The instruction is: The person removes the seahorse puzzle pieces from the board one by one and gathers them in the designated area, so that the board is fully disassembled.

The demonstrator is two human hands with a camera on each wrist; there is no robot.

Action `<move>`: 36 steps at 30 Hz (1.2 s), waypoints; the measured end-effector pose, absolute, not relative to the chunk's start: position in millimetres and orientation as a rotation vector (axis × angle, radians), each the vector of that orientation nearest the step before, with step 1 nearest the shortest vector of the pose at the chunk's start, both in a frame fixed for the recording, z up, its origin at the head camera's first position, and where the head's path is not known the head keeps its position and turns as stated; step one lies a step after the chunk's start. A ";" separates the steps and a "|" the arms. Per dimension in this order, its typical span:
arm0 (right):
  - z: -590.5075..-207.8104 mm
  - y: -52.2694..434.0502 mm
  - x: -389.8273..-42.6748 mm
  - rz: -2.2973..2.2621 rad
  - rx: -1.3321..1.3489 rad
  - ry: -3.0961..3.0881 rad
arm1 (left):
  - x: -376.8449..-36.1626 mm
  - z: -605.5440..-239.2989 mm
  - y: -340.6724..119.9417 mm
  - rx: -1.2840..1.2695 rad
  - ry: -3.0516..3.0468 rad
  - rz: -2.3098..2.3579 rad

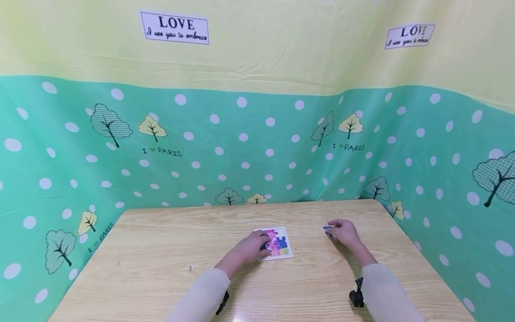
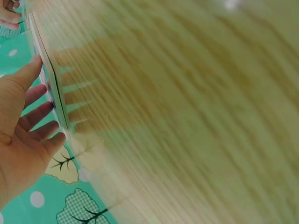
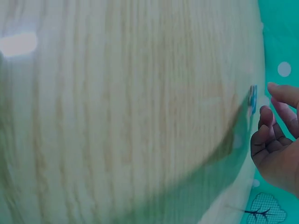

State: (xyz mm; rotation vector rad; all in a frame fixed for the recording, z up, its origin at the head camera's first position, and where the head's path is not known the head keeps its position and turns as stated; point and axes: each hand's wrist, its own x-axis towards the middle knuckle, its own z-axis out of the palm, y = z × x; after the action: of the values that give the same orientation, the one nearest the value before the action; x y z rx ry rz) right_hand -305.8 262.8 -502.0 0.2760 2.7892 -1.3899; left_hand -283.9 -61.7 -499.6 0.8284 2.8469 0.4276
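Left hand (image 1: 250,248) flat on puzzle board (image 1: 278,243); right hand (image 1: 343,231) perhaps beside piece (image 1: 327,230).

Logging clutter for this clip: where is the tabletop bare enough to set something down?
Bare wood lies left of the left hand to the table edge, and behind the puzzle board. It is crowded between the board and the right hand, by a small piece.

A light wooden table (image 1: 161,250) stands against green polka-dot, tree-printed cloth walls (image 1: 241,147).
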 end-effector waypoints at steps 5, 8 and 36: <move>-497.8 252.7 -308.4 -1.420 0.224 2.792 | -284.7 -499.2 -65.4 0.829 2.846 0.462; -496.0 246.3 -308.5 -1.450 0.181 2.781 | -284.9 -498.3 -68.5 0.831 2.841 0.493; -502.5 188.3 -310.9 -1.417 0.128 2.738 | -283.3 -500.1 -82.7 0.778 2.866 0.452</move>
State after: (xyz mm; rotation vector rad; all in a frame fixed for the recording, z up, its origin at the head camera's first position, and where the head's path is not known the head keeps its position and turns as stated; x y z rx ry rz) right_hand -310.9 188.3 -502.5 0.1283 2.7379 -1.4173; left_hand -283.3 -82.7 -500.1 0.7784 2.8656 0.4518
